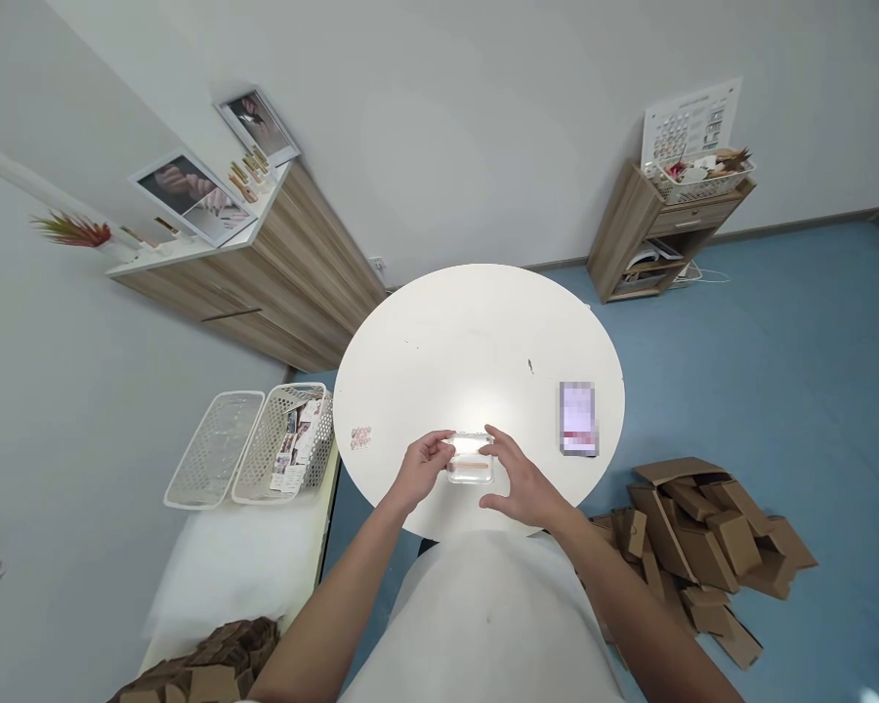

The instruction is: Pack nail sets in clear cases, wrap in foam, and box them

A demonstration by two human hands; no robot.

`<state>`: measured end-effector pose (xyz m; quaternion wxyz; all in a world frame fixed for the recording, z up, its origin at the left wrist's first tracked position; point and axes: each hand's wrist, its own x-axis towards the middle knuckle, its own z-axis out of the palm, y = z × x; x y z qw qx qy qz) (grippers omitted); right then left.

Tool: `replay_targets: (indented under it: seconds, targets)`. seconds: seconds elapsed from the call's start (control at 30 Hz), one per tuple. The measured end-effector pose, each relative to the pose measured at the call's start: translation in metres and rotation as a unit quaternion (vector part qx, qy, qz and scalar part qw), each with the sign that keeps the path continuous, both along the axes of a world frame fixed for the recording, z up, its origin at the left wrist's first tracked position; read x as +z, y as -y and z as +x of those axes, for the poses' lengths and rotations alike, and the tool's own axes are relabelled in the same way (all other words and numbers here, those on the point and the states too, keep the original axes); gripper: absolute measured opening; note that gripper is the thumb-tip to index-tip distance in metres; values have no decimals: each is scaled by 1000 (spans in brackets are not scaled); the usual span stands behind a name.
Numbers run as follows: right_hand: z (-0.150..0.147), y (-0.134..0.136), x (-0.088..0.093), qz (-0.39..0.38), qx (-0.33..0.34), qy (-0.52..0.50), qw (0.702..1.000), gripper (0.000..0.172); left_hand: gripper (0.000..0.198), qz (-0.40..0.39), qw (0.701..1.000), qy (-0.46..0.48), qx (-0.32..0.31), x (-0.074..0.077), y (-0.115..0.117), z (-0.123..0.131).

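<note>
A small clear plastic case [471, 473] lies near the front edge of the round white table [469, 322]. Inside it shows a narrow tan strip, too small to name. My left hand [423, 469] pinches the case's left edge between thumb and fingers. At the right side, my right hand [523, 483] has its fingertips against the case's upper right edge. Its thumb is spread away, just below the case's lower right corner, so this hand is open. Whether the lid is raised or closed cannot be made out.
On the table, a blurred phone-like device [578, 418] lies right and a small reddish sticker sheet [360, 437] left. White baskets [245, 478], one holding printed cards, stand at left. Cardboard boxes [703, 537] are heaped on the floor at right. Wooden cabinets [293, 254] line the wall.
</note>
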<state>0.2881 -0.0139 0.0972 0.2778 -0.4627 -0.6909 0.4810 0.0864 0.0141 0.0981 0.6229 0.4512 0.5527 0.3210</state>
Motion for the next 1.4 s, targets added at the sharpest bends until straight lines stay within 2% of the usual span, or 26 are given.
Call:
replay_targets:
  seconds: [0.17, 0.3, 0.37, 0.53, 0.8, 1.0, 1.17, 1.27, 1.4]
  targets:
    - [-4, -2, -9, 35, -26, -6, 999, 39, 43, 18, 1000, 7, -23, 1, 7, -2]
    - [-4, -5, -12, 33, -33, -34, 998, 38, 89, 47, 995, 1, -85, 4, 14, -8]
    - [-4, -7, -12, 27, -33, -44, 998, 39, 97, 59, 993, -21, -96, 7, 16, -9]
    - [-5, -10, -12, 16, -25, -73, 997, 43, 81, 72, 993, -36, -90, 10, 16, -8]
    - [-12, -7, -20, -2, -57, -161, 985, 39, 78, 64, 995, 4, -76, 5, 22, -7]
    - [-11, -17, -27, -83, -98, -261, 957, 39, 76, 58, 996, 28, -59, 0, 25, 2]
    - [-7, -25, -16, -175, -147, -269, 936, 33, 76, 15, 996, 52, -66, -1, 21, 5]
    - [-5, -25, -11, -190, -145, -262, 935, 34, 74, -17, 996, 58, -64, -4, 20, 3]
    - [-5, -29, -15, -214, -147, -232, 937, 36, 64, -19, 998, 17, -52, -14, 22, 1]
